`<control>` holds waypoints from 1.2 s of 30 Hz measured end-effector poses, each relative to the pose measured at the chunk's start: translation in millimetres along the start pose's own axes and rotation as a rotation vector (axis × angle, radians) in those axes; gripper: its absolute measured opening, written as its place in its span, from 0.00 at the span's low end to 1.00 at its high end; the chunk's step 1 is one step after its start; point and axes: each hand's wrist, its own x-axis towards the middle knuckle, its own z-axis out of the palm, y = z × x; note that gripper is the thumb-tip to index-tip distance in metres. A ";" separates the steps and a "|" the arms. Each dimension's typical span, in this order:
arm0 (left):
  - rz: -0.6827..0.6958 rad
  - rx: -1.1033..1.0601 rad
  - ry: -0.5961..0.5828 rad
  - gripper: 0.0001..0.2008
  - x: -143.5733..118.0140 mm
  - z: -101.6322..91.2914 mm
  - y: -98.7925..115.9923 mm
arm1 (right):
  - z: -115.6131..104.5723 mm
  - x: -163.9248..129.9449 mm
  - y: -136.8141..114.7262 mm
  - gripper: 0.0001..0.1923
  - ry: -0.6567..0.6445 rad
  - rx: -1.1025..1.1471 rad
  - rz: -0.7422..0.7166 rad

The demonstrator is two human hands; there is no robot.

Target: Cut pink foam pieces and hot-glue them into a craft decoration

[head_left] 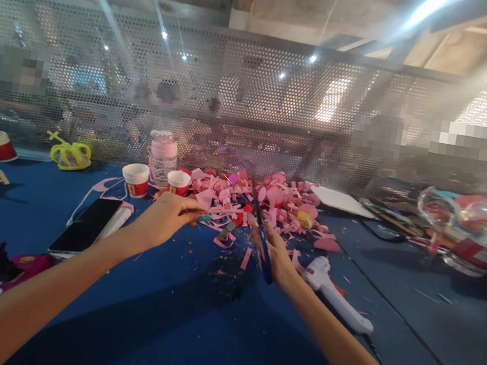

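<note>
My left hand (174, 213) is closed in a pinch on a thin pink strip (226, 210) that points to the right. Just under its fingertips shows a small teal bit (205, 218), and I cannot tell whether it is held. My right hand (274, 248) grips a pair of scissors (265, 259) with dark blue handles. Their blades point up and away, a little right of the strip's tip. Behind both hands spreads a heap of pink scraps (274, 197), with a few red, yellow and purple pieces among them.
A white glue gun (339, 296) lies right of my right hand. Paper cups (135, 180), a pink-lidded bottle (163, 157) and a phone (86, 225) are on the left, near a yellow-green crown-shaped piece (71, 156). A perforated metal screen (257, 98) closes the table's back.
</note>
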 end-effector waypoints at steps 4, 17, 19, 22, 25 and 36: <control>0.074 0.182 0.077 0.12 -0.7 -22.1 2.6 | -4.1 -6.2 -12.2 0.25 -0.185 0.262 -0.083; 0.149 0.363 0.059 0.12 -1.0 -36.5 -4.8 | -8.9 -16.6 -21.1 0.27 -0.424 0.140 -0.323; 0.127 0.373 0.060 0.12 -1.1 -37.5 -4.7 | -10.7 -16.9 -24.8 0.28 -0.433 0.091 -0.334; 0.123 0.375 0.052 0.12 -0.7 -37.6 -4.5 | -12.6 -17.9 -31.3 0.29 -0.449 0.041 -0.296; 0.130 0.374 0.056 0.12 0.0 -37.1 -4.3 | -13.0 -18.7 -36.6 0.30 -0.452 0.006 -0.239; 0.107 0.356 0.053 0.13 1.1 -36.7 -3.4 | -14.0 -14.7 -35.2 0.31 -0.435 -0.074 -0.250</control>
